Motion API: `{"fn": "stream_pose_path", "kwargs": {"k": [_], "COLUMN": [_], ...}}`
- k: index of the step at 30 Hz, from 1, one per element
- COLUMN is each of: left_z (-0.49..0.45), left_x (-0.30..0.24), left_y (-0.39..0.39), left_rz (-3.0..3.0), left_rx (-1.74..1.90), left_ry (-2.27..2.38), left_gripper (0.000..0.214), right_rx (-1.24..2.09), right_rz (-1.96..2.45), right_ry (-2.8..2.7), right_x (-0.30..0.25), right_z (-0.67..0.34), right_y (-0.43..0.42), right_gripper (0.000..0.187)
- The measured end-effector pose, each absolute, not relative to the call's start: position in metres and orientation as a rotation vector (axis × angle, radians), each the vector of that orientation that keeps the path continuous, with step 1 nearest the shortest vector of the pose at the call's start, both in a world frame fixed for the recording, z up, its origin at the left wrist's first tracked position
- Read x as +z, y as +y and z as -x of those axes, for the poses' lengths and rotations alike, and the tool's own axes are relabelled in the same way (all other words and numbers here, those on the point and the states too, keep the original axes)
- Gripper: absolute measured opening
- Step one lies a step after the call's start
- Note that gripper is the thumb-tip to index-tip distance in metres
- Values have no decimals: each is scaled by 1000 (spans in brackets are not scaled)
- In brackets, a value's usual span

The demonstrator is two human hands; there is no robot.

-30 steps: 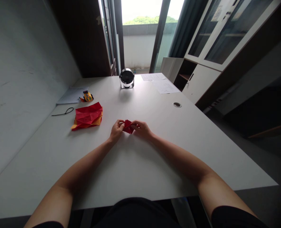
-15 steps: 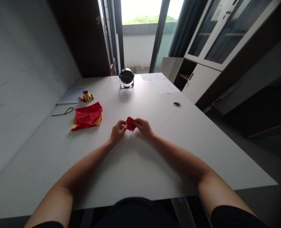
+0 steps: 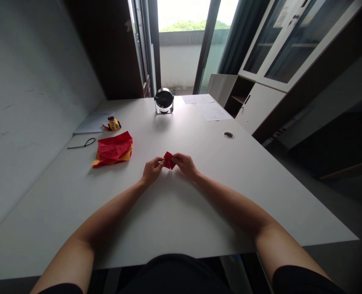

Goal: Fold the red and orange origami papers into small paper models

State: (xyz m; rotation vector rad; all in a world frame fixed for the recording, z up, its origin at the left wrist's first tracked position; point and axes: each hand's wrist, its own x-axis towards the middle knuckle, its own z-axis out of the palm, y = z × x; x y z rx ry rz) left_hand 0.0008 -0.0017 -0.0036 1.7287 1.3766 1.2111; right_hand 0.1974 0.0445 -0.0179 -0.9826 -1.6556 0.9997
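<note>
We find a white table [image 3: 181, 134] carrying every loose item noted here, its middle, within easy reach, taken up by the work; we judge that spot chosen for the bare, flat support it gives both wrists. Printed sheets [image 3: 214, 112] lie flat toward the far right edge, and a paper pile [image 3: 90, 123] lies by the wall at the left; both appear set aside from the work. Crumpled red and orange sheets [image 3: 115, 149] sit stacked to the left of the hands, near enough, in our view, to be drawn from. A round black device [image 3: 164, 99] stands on its bracket near the far edge. The left hand [image 3: 152, 170] and the right hand [image 3: 185, 164] face each other, fingers of each pinching a folded red paper piece [image 3: 168, 160] between them from opposite sides; we take this to steady it while leaving its middle in sight. Whether the piece touches the tabletop we cannot tell. A yellow object [image 3: 114, 124] rests beside the pile, and a thin black looped strip [image 3: 89, 142], the slightest item, lies between wall and stack.
</note>
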Motion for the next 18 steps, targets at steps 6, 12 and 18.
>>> {"fn": "stream_pose_path", "kwargs": {"k": [6, 12, 18], "left_z": [0, -3, -5], "left_x": [-6, -7, 0], "left_y": [0, 0, -5], "left_rz": [-1713, -1632, -1609], "left_rx": [1235, 1275, 1276], "left_ry": [1354, 1321, 1279], "left_gripper": [25, 19, 27], "right_rx": [975, 981, 966], "right_rz": [980, 967, 962], "right_ry": [-1688, -1715, -1723], "right_x": [-14, -11, -6], "right_z": [-197, -198, -197], "right_y": [43, 42, 39], "right_gripper": [31, 30, 30]}}
